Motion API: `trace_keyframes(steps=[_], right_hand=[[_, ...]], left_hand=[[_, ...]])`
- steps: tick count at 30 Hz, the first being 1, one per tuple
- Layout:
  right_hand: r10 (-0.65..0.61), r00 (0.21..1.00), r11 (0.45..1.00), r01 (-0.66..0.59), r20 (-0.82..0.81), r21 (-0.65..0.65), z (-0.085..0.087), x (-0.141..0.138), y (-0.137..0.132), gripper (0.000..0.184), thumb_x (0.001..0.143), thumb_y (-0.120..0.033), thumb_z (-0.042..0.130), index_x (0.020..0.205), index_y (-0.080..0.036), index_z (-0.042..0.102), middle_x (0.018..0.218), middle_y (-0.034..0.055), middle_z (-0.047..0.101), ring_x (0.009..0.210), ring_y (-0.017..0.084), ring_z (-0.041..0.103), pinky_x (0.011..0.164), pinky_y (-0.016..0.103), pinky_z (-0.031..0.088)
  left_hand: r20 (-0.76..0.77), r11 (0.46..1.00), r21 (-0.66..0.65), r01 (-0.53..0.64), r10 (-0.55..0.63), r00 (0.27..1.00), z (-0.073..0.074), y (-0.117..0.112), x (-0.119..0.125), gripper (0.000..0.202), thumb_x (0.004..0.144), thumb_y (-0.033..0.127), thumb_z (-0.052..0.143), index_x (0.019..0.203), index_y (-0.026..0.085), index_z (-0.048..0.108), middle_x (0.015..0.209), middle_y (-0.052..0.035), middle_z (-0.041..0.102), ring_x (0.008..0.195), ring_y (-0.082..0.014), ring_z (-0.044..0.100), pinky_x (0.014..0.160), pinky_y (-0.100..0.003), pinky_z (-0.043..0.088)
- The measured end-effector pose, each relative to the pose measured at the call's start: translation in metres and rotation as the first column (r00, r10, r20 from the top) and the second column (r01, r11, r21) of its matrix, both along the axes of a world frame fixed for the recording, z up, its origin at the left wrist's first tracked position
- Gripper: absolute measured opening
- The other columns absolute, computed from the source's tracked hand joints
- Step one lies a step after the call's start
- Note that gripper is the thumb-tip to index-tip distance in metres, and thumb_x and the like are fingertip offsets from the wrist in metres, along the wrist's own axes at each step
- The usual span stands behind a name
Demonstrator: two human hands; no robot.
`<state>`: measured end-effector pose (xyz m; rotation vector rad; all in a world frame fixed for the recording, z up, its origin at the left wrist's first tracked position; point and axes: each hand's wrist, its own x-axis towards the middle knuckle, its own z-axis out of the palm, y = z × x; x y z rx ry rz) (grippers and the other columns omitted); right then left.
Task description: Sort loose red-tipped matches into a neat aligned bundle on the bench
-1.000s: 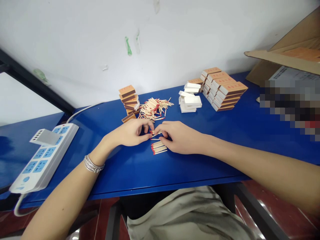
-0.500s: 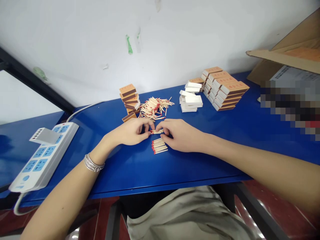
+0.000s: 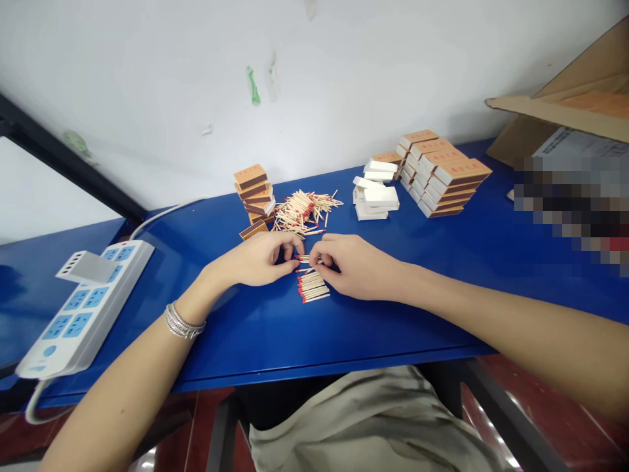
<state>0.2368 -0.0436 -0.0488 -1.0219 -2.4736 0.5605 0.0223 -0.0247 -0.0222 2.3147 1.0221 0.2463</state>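
On the blue worktop (image 3: 393,308), the left hand (image 3: 255,261) and right hand (image 3: 356,265) pinch a few red-tipped wooden matchsticks (image 3: 305,259) between fingertips, partly hiding them; a small aligned match bundle (image 3: 312,287) lies just below.

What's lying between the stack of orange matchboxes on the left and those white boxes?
In the head view, a loose heap of matches lies between the orange matchbox stack and the white boxes.

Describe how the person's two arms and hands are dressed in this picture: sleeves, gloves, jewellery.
Both arms are bare, with no sleeves in view, and neither hand is gloved. The left hand has a stack of thin silver bangles at its wrist. The right hand and its wrist carry nothing; no rings are discernible.
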Motion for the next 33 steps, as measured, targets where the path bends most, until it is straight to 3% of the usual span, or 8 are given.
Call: trace_keyframes(steps=[15,24,33], right_hand=[[-0.020,1.000,1.000,0.020,0.002,-0.015,0.0026,0.0005,-0.0015,0.011,0.084,-0.011,0.053,0.081,-0.014,0.063,0.076,0.0031,0.059,0.067,0.012,0.050,0.066,0.025,0.035],[-0.118,0.991,0.993,0.117,-0.062,-0.026,-0.0007,-0.0043,0.0009,0.010,0.078,-0.011,0.057,0.080,-0.015,0.067,0.074,0.0026,0.059,0.066,0.012,0.051,0.065,0.024,0.037],[-0.069,0.996,0.997,0.067,-0.054,-0.025,0.0005,-0.0038,-0.0022,0.016,0.078,-0.012,0.058,0.088,-0.015,0.071,0.072,0.0017,0.059,0.064,0.012,0.051,0.064,0.024,0.037]], left_hand=[[0.004,1.000,0.005,0.002,-0.002,1.000,-0.0007,0.0004,-0.0007,0.017,0.082,0.021,0.058,0.098,0.017,0.062,0.070,0.0026,0.056,0.056,-0.0089,0.047,0.055,-0.021,0.039],[0.002,1.000,-0.004,-0.006,0.006,1.000,-0.0011,0.0011,0.0005,0.017,0.082,0.021,0.057,0.097,0.017,0.062,0.069,0.0025,0.056,0.056,-0.0089,0.046,0.054,-0.021,0.038],[-0.003,1.000,0.001,-0.007,0.007,1.000,-0.0011,0.0006,0.0002,0.015,0.083,0.020,0.055,0.096,0.017,0.061,0.067,0.0029,0.056,0.054,-0.0086,0.046,0.054,-0.021,0.038]])
